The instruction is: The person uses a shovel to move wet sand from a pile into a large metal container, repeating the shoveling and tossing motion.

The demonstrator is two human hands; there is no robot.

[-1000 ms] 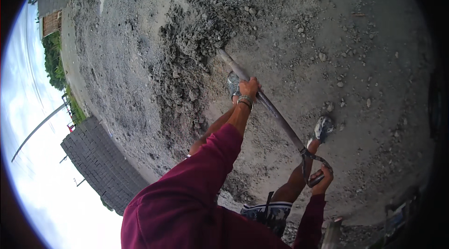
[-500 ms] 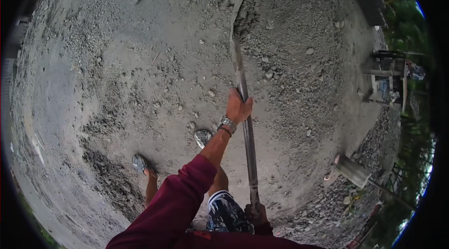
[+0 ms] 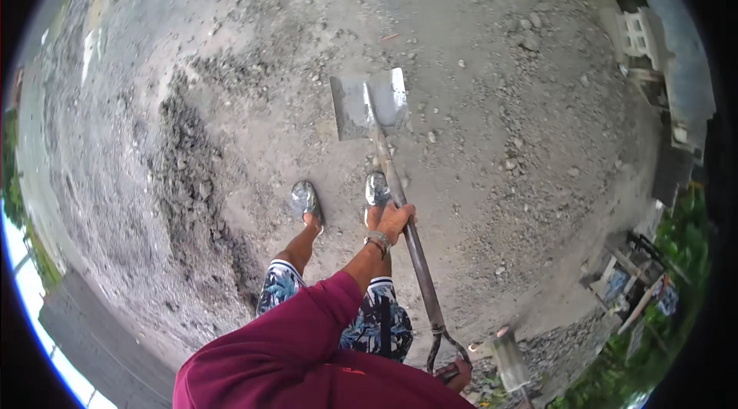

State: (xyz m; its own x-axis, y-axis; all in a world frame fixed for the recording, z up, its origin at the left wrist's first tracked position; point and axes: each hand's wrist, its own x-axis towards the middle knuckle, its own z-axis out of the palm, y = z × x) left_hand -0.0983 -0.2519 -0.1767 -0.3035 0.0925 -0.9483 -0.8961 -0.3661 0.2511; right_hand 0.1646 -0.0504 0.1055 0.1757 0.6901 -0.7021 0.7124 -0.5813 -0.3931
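A square-bladed shovel [image 3: 421, 264] slants from the middle of the head view down to the lower right. My left hand [image 3: 396, 220], with a metal watch on its wrist, wraps round the middle of the shaft. Down at the Y-shaped end handle, my right hand [image 3: 457, 375] is closed on the grip, its fingers partly out of sight. The metal blade [image 3: 352, 111] faces up just beyond my feet, with a thin grey film and no heap on it. Whether it touches the ground, I cannot tell.
A dark ridge of damp gravel [image 3: 184, 167] runs along my left. Loose stones and gravel [image 3: 515, 167] lie on the right. A second shovel [image 3: 510, 363] rests at lower right, near a wooden frame [image 3: 626, 274]. Pale blocks [image 3: 636, 34] stand at the far right.
The shovel blade has swung left and nearer from the gravel on the right, turning from edge-on to face-up. The gravel at it is gone from the blade. My view has turned right.
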